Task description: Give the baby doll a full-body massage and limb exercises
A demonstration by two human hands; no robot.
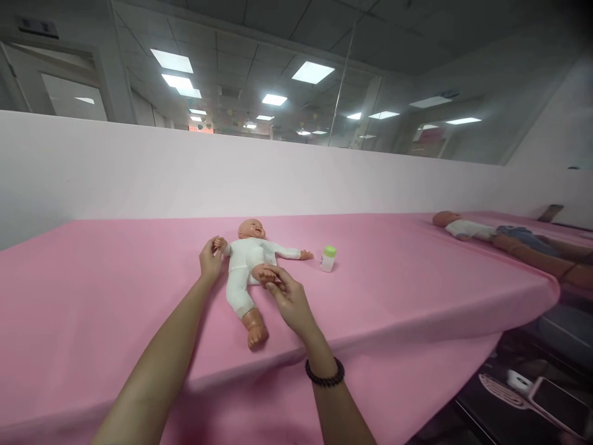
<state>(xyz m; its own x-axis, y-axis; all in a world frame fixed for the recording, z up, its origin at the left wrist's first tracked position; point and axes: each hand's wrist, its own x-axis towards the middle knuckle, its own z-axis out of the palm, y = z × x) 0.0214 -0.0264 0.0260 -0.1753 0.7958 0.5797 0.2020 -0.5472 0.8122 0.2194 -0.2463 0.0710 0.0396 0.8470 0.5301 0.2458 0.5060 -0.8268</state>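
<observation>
A baby doll (239,266) in a white suit lies on its back on the pink cloth (393,290), its head toward the wall. My left hand (212,256) pinches the doll's hand at the left. With its fingers round the doll's raised, bent foot, my right hand (290,300) is at the right of the body; a dark beaded bracelet is on that wrist. The doll's other leg lies stretched toward the near edge, and its other arm reaches out to the right. Just past that arm's hand stands a small clear bottle (328,259) with a green lid.
Another doll (472,230) in a white top and blue shorts lies at the far right. A low white wall (259,173) with glass above runs behind the cloth. Below right, a phone (560,405) and a white item (519,381) lie on a dark surface.
</observation>
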